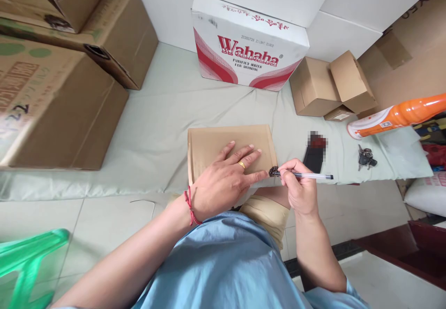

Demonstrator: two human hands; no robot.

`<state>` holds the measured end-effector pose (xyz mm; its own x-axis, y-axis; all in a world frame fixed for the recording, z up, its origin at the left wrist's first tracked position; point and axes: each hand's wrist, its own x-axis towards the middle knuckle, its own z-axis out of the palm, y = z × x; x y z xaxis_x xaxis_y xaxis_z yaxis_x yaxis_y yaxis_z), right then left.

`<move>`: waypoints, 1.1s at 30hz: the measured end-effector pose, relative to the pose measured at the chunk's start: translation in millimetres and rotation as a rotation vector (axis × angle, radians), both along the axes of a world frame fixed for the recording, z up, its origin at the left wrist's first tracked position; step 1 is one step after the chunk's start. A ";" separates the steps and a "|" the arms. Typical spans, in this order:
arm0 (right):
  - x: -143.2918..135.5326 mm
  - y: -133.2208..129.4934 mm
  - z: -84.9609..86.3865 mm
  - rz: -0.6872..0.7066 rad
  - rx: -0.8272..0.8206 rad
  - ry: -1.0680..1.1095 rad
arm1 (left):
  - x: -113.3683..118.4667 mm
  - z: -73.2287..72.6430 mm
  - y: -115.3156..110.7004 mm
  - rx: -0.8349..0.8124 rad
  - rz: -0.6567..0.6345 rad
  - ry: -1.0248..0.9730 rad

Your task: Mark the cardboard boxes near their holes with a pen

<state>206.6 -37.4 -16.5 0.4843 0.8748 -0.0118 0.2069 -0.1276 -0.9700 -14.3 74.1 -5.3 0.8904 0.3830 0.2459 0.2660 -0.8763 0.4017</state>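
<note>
A flat brown cardboard piece [205, 144] lies near the front edge of the covered table. My left hand [226, 179] rests on it with the fingers spread, a ring on one finger and a red cord at the wrist. In my right hand [299, 188] is a pen [311, 175], pinched between thumb and fingers and held nearly level. Its clear barrel points right, and its other end meets a small dark patch [273, 171] at the cardboard's right edge. Whether that patch is ink or a separate object I cannot tell. Both hands are close together there.
Large cartons [114, 35] stand at left. A white Wahaha box [251, 49] is at the back, beside small brown boxes [315, 86]. To the right are a partly blurred black object [313, 158], keys [366, 156] and an orange bottle [400, 116]. A green stool [35, 258] stands lower left.
</note>
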 end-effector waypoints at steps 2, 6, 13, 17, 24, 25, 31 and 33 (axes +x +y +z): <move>-0.2 0.8 0.1 -0.001 -0.007 -0.006 | -0.4 0.4 -0.2 -0.012 0.007 -0.008; -0.3 1.6 -0.1 -0.002 -0.013 -0.015 | -1.1 0.2 -0.3 -0.012 0.011 -0.005; 5.1 4.6 -4.6 -0.055 -0.006 -0.051 | -0.7 0.1 0.1 0.004 0.004 0.006; 9.2 4.3 -4.7 -0.100 0.011 -0.091 | -0.1 0.4 -0.3 0.006 0.008 0.003; 9.9 -1.9 2.0 -0.124 0.045 -0.166 | -0.8 0.2 -0.4 0.002 0.010 -0.003; 9.9 -2.2 1.7 -0.119 0.052 -0.160 | -0.8 0.2 -0.3 0.000 0.007 -0.004; 12.6 -3.6 -5.0 -0.124 0.034 -0.177 | 0.3 1.6 0.4 -0.007 0.011 0.014; 13.9 -4.8 -5.9 -0.158 0.053 -0.173 | 0.6 2.8 0.8 -0.014 0.009 0.026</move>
<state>220.4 -42.2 -22.4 0.6058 0.7854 0.1273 0.3524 -0.1214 -0.9279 -13.7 74.9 -2.5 0.8930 0.3940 0.2174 0.2841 -0.8683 0.4066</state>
